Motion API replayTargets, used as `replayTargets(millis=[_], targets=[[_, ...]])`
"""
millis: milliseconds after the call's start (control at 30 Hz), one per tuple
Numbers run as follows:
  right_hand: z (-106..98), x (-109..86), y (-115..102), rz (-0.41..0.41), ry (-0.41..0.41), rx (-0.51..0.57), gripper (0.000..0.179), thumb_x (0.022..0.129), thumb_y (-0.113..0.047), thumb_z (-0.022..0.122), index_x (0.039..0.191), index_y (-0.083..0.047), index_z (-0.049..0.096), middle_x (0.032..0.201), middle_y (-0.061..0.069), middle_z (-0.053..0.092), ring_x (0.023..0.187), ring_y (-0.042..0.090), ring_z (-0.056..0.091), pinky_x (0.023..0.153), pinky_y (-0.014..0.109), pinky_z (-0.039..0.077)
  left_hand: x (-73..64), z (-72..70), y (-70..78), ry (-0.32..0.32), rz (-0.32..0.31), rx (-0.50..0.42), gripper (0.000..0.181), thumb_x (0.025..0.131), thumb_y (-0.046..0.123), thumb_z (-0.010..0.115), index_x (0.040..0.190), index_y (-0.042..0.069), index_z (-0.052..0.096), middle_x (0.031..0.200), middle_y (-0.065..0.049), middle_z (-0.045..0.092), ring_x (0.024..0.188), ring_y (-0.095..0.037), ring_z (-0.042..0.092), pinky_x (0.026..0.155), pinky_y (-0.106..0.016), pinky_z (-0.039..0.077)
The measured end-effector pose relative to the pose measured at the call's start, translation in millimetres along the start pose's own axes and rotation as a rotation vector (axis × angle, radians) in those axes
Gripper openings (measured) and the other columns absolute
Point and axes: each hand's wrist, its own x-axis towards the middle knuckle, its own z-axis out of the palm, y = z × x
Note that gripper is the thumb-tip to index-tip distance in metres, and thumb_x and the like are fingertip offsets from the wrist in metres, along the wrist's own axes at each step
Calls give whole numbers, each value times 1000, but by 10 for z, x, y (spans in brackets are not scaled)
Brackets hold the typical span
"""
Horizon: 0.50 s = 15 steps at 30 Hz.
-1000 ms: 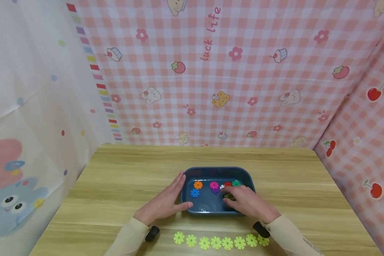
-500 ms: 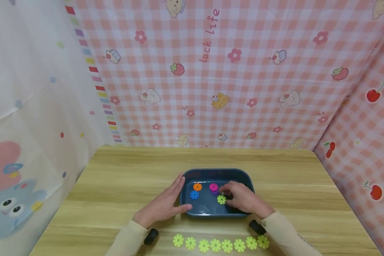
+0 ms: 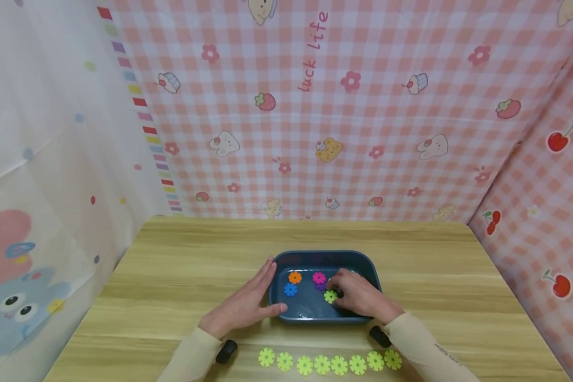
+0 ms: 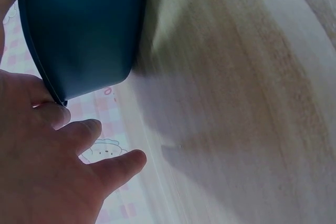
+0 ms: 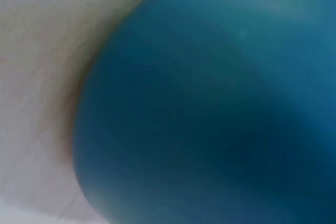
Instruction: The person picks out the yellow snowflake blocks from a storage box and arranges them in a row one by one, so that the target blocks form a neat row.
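A dark blue tray (image 3: pixel 305 320) holds several small notched plastic discs. My right hand (image 3: pixel 360 294) reaches into its right half, fingers curled, pinching a yellow-green snowflake disc (image 3: pixel 330 296) by its right edge. A pink disc (image 3: pixel 319 277) overlaps a purple one just beyond those fingertips. Whatever lies under the right hand is hidden. My left hand (image 3: pixel 245 300) rests against the tray's left end, fingers extended along the outside and thumb at the front rim. In the left wrist view, the left hand's outer fingers (image 4: pixel 118 171) spread away from the tray wall (image 4: pixel 84 35).
An orange disc (image 3: pixel 295 277) and a blue disc (image 3: pixel 290 289) lie in the tray's left part. A row of several yellow-green discs (image 3: pixel 322 364) spans the wooden table (image 3: pixel 196 249) in front. Patterned cloth (image 3: pixel 286 132) hangs behind and at both sides.
My right hand's fingers have drawn together and the yellow-green disc has come into sight at their tips. Over the last half second it barely moves. The left hand stays on the tray.
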Motion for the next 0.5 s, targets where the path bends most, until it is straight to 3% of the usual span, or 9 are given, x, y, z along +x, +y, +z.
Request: replayTargets(millis=[267,500], targets=[[13,-5,-7,-4,-13,-14,23,85,-10,86,106,-7,76,102,-2,59,88,13,54,81,39,53,-15,6,-8,-1,-10,-8,99,97,55,66,167,9,13,175,-7,0,158,-34,15,122,-55,28],[1,-3,-1,-4,22,-4,27,85,-17,85,108,-10,74,102,-3,66,89,13,59,84,42,53,-12,-5,-4,-1,-7,-4,100,97,55,66,167,9,11,175,-7,-2,158,-32,15,122,-55,28]])
